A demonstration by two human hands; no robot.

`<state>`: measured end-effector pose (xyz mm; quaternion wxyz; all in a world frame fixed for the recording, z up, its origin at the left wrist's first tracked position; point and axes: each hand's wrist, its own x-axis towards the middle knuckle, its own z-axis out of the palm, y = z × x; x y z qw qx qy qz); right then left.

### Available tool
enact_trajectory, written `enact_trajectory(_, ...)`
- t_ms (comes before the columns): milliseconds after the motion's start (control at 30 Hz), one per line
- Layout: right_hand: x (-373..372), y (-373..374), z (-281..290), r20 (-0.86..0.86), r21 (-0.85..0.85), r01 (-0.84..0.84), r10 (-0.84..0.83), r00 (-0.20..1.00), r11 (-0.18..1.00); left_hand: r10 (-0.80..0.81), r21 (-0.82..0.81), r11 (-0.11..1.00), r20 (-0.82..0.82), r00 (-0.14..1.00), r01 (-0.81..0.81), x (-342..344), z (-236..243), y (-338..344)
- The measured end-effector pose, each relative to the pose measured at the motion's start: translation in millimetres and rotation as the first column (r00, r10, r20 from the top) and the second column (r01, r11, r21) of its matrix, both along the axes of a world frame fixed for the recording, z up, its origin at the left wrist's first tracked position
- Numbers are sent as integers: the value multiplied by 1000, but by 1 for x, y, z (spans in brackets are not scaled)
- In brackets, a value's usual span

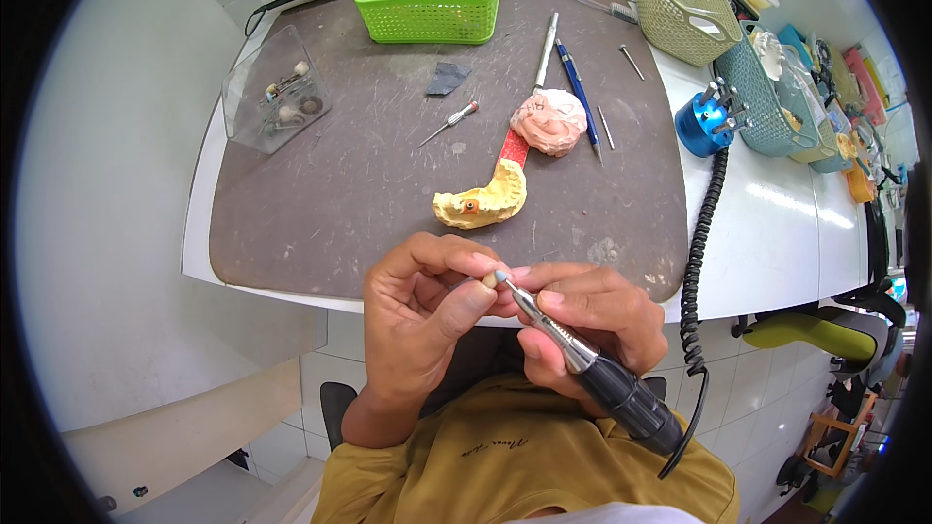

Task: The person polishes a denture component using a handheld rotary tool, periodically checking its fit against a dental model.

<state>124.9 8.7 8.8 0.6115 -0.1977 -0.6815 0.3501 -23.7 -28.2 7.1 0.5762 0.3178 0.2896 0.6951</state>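
My left hand [427,301] pinches a small tooth-coloured dental crown [490,279] between thumb and fingertips. In my right hand [602,315] is a black and silver rotary handpiece [621,398], held like a pen and slanting down to the right. Its small grey-blue polishing tip [501,276] meets the crown, or nearly so; the fingers partly hide the spot. Just beyond my hands lies a yellow dental cast [495,202] with a dark hole ringed in orange. A pink dental model [549,123] sits behind it, and a red strip [513,149] shows between the two.
A screwdriver [449,123], a blue pen [579,97] and grey sandpaper [448,79] lie on the brown mat [369,184]. A clear box [277,87] of small parts is left, a green basket [427,19] behind. The handpiece's coiled cord [697,272] hangs right, beside a blue bur holder [701,128].
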Motion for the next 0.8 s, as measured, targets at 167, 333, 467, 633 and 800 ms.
enact_trajectory(167, 1, 1, 0, 0, 17, -18, 18, 1000, 1000, -7, 10, 1000, -1, 1000, 7, 0, 0, 1)
enact_trajectory(333, 1, 2, -1, -2, 32, -21, 21, 1000, 999, -1, 18, 1000, -7, 1000, 1, 1, 1, 1)
enact_trajectory(467, 0, 1, -2, -19, 8, -4, 4, 1000, 1000, -4, 2, 1000, 3, 1000, 4, 1, 0, 0)
enact_trajectory(633, 1, 3, -2, -12, 21, -18, 19, 1000, 1000, 3, 8, 1000, -10, 1000, -2, 1, 1, 0)
enact_trajectory(800, 2, 0, -1, 11, 13, -4, 4, 1000, 1000, -4, 14, 1000, -16, 1000, 4, 2, 1, 0)
